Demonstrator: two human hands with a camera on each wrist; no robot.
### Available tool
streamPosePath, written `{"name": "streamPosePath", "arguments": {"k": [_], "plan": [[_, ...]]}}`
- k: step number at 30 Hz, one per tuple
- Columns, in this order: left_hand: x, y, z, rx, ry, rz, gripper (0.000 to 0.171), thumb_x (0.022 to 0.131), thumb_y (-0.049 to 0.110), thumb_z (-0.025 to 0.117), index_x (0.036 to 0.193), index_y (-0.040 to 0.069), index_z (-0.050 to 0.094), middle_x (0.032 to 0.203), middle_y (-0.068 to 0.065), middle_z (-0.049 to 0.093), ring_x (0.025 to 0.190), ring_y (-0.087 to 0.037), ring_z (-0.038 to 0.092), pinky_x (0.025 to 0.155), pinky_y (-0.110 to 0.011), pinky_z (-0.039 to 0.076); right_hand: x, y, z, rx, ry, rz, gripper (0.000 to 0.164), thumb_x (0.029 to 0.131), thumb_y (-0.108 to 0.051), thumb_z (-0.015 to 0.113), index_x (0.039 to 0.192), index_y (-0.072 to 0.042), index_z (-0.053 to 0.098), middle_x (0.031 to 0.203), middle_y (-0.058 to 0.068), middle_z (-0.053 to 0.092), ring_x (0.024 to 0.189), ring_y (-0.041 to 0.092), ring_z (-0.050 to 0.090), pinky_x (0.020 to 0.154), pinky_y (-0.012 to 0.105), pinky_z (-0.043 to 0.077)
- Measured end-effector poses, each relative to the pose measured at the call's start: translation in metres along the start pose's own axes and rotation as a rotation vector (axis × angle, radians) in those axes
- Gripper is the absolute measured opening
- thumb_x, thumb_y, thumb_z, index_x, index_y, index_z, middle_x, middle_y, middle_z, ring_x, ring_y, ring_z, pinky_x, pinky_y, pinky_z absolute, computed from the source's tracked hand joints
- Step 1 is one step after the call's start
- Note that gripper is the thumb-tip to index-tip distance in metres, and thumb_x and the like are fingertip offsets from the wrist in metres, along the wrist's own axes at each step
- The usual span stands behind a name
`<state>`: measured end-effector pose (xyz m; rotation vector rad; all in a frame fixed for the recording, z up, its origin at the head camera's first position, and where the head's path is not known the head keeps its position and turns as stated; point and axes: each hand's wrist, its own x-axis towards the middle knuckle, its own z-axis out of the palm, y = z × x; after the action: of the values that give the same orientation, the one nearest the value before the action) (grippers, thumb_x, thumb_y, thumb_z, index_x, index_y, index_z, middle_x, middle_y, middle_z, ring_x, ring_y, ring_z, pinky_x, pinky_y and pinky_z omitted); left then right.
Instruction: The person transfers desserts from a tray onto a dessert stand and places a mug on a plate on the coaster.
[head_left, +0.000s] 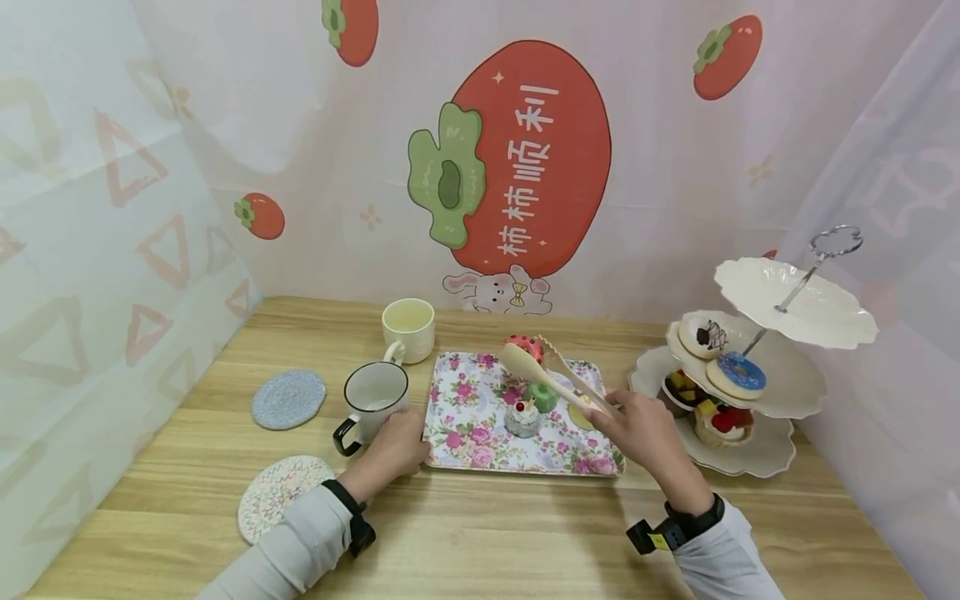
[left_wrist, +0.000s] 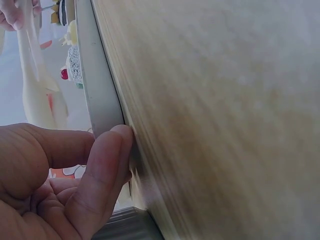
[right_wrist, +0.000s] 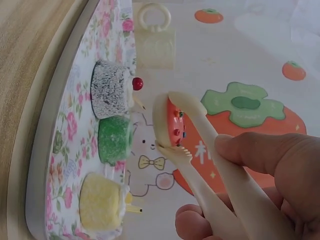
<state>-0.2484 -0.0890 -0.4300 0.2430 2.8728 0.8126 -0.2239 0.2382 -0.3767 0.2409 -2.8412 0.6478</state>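
Wooden-looking tongs point(head_left: 557, 385) are gripped in my right hand point(head_left: 641, 423). Their tips pinch a donut-like pastry point(right_wrist: 175, 125) with pink-red icing and coloured dots, held above a flowered tray point(head_left: 459, 442). On the tray stand a speckled white cake point(head_left: 522, 422) with a cherry, a green cake point(right_wrist: 115, 140) and a yellow cake point(right_wrist: 101, 202). My left hand point(head_left: 397, 442) is at the tray's left edge; in the left wrist view its thumb and fingers pinch the rim. A white mug point(head_left: 375, 390) with a black handle stands right beside that hand.
Behind the white mug is a cream cup point(head_left: 409, 329). Two round coasters lie to the left, one blue-grey point(head_left: 288, 400), one speckled white point(head_left: 277, 492). At the right a tiered stand point(head_left: 798, 304) bears several pastries on its lower tiers. Printed cloth walls enclose the table.
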Motion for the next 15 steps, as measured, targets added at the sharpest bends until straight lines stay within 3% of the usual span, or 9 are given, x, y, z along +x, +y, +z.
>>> {"name": "streamPosePath", "arguments": {"k": [15], "plan": [[-0.001,0.001,-0.001,-0.009,-0.004,-0.015,0.017,0.079,-0.003,0.058,0.064,0.005,0.053,0.059,-0.005,0.052,0.041,-0.012,0.052,0.038,-0.023,0.041,-0.032,0.005,-0.022,0.005,0.079,0.013,0.042,0.084,-0.036,0.067,0.098,0.003,0.066,0.061,0.000,0.056,0.046,0.012,0.043,0.042,0.030,0.035]]}}
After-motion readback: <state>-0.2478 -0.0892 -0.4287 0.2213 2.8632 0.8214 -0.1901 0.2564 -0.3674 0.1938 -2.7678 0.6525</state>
